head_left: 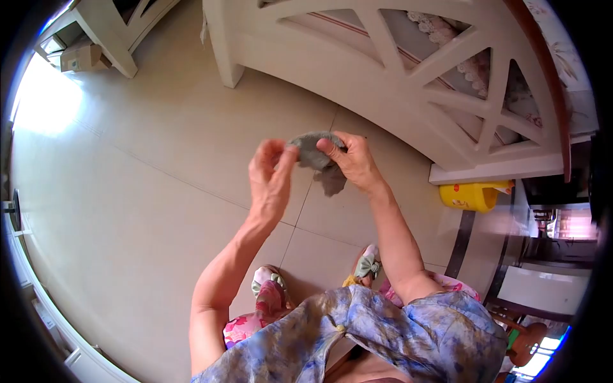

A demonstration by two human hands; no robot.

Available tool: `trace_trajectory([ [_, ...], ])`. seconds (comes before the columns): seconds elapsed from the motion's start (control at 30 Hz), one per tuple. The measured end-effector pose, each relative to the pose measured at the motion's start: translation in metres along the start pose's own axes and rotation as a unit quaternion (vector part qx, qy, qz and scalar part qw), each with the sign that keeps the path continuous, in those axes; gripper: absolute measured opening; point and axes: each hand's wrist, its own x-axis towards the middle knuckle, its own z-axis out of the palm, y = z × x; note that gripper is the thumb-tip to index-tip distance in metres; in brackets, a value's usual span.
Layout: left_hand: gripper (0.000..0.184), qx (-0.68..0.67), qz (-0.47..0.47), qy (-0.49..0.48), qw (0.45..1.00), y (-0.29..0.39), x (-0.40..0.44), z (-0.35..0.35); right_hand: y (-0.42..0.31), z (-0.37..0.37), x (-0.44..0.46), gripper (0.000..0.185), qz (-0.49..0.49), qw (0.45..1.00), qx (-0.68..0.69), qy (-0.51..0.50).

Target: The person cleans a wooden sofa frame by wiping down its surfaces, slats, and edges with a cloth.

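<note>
Bunched between two bare hands as it is, the grey cloth (311,150) lies above the tiled floor (159,210), around the middle of the scene from left to right and toward the far side of the person's reach. Its longer stretch runs roughly left to right, from one hand's fingertips to the other's, while a loose fold of it droops from the right part toward the near side. From the right hand (357,165) the cloth lies to the left; from the left hand (271,175) it lies to the right and slightly farther off. Of the two, the right hand is the more closely engaged: its thumb presses flat over the cloth's right end with the fingers behind, a closed hold on the fabric. The left hand is half curled and a little blurred, its fingertips drawn together at the cloth's left edge; whether they pinch it or only touch it, I cannot tell. Both forearms reach out from the near side, where the patterned top (287,338) fills the edge of the view, and slippers with bows, one to the left (263,279) and one to the right (368,264), stand on the tiles. Farther out, a pale bench with crossing slats (345,73) spans the far right, with a yellow container (469,196) just beside its near end.
</note>
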Motion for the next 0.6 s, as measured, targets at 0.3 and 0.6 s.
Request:
trace_trajectory([
  [0.3,0.041,0.002,-0.117,0.007,0.993,-0.009,-0.004,-0.001,0.005,0.002,0.003,0.029,-0.045,0.951,0.286,0.112],
  [0.6,0.039,0.025,-0.202,0.023,0.979,-0.043,-0.02,-0.037,-0.04,-0.039,0.075,0.024,-0.391,0.72,-0.312,0.481],
])
